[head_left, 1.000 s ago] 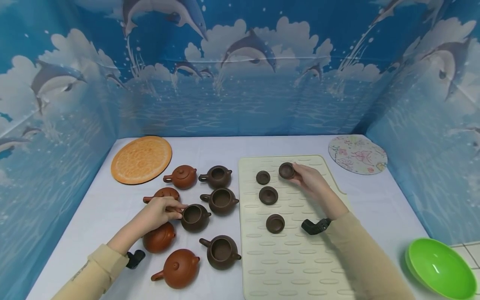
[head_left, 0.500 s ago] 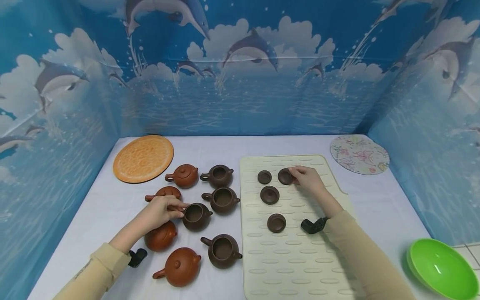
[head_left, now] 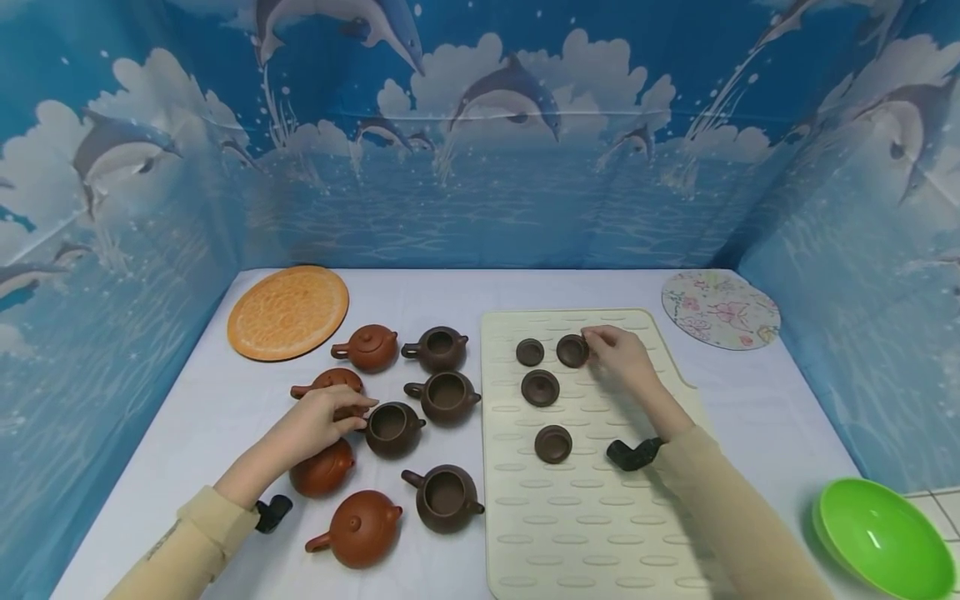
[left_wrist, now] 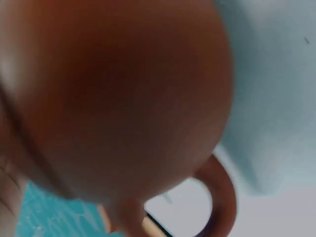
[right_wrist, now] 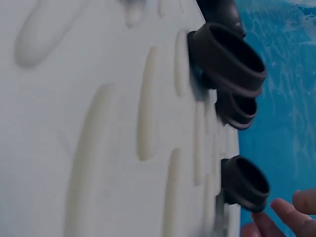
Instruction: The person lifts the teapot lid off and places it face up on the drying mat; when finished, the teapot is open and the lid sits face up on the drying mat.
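Observation:
My left hand (head_left: 322,421) is at the handle side of a dark brown lidless teapot (head_left: 393,430), its thumb and fingers parted beside it. In the left wrist view a reddish teapot (left_wrist: 128,98) covers most of the picture, with a sliver of the hand at the left edge. On the cream mat (head_left: 600,517), my right hand (head_left: 621,354) has its fingertips right at the edge of a small dark teapot lid (head_left: 572,351), which lies underside up. The right wrist view shows that lid (right_wrist: 242,182) beside spread fingers (right_wrist: 289,217).
Several more dark lids, one being a lid (head_left: 553,444) nearer me, lie on the mat. Other dark lidless teapots (head_left: 446,498) and lidded reddish teapots (head_left: 365,529) stand left. An orange round mat (head_left: 288,312), a flowered round mat (head_left: 720,308) and a green bowl (head_left: 881,537) sit around.
My right hand has lowered the lid onto the mat, and its fingers have come away to the lid's edge. My left thumb and fingers have parted slightly at the dark teapot.

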Demonstrator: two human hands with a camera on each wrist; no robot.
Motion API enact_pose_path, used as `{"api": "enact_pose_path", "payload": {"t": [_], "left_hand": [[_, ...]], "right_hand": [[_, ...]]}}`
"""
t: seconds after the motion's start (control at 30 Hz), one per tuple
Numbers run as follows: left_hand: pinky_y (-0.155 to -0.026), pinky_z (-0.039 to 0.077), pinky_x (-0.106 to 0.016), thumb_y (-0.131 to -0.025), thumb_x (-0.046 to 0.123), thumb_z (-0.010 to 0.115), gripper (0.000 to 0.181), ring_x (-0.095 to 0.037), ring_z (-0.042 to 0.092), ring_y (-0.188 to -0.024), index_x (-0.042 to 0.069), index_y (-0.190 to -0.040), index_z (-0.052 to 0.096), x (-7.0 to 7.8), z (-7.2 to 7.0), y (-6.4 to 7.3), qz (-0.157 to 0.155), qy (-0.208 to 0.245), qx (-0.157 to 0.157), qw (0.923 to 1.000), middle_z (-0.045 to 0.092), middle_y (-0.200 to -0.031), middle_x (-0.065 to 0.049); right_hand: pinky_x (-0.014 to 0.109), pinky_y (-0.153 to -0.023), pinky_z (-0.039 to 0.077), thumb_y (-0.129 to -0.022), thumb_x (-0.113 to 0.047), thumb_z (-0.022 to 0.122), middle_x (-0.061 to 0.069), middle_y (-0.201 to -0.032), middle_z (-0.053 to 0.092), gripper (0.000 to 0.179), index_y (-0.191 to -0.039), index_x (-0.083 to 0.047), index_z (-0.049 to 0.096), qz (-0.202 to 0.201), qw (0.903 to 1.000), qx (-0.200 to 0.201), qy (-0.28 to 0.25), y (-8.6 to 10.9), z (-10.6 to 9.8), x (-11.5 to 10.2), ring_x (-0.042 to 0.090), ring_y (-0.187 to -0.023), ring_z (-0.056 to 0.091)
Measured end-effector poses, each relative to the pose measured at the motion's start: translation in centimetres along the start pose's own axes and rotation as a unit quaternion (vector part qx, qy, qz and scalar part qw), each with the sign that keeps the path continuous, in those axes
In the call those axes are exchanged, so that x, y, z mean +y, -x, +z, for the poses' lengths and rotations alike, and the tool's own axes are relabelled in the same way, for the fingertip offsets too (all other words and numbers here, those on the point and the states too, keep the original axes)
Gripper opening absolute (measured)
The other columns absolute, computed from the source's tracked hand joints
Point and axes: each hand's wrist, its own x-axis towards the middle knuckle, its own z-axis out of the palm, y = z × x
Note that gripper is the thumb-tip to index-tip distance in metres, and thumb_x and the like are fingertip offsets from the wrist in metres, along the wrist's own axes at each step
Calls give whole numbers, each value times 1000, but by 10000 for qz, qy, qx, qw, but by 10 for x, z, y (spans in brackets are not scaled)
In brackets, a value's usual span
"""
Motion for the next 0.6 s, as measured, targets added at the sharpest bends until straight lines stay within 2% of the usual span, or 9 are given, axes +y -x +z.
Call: {"api": "enact_pose_path", "payload": {"t": [0.13,0.27,0.43,0.5,0.6], "left_hand": [[-92,55,-49,-85,10,76,33,-28,65,-111,13,-118,72,10,-8,11,126,-89,259,9995,70,-117,-7],[-88,57,-42,-84,7,76,31,-24,67,-107,14,-114,74,22,-13,28,364,-37,310,9988,72,-112,-2],[-81,58,-28,-84,9,76,27,-13,66,-98,18,-110,76,32,-6,54,569,148,33,9983,72,-104,8],[-81,58,-28,-85,13,76,25,-11,65,-98,19,-109,76,32,-1,65,581,220,-59,9980,72,-103,11],[-83,58,-28,-85,19,76,23,-9,65,-99,23,-107,76,29,8,82,495,310,-58,9983,71,-102,15]], "right_hand": [[54,-107,42,-105,-32,46,22,-136,58,42,-134,-4,58,-468,9985,271,74,13,-4,-14,40,-127,52],[53,-106,44,-104,-29,49,20,-133,61,37,-131,-6,62,-931,9954,207,-48,32,1,-34,38,-126,54],[46,-97,52,-101,-24,57,12,-123,68,28,-123,-10,68,-1475,9882,-255,-332,64,24,-60,31,-114,63],[41,-92,55,-100,-21,59,8,-121,69,24,-120,-12,70,-1736,9822,-572,-430,77,37,-70,27,-109,66],[31,-90,56,-98,-20,61,2,-119,70,22,-117,-14,71,-2132,9690,-1134,-529,95,56,-86,21,-109,66]]}}
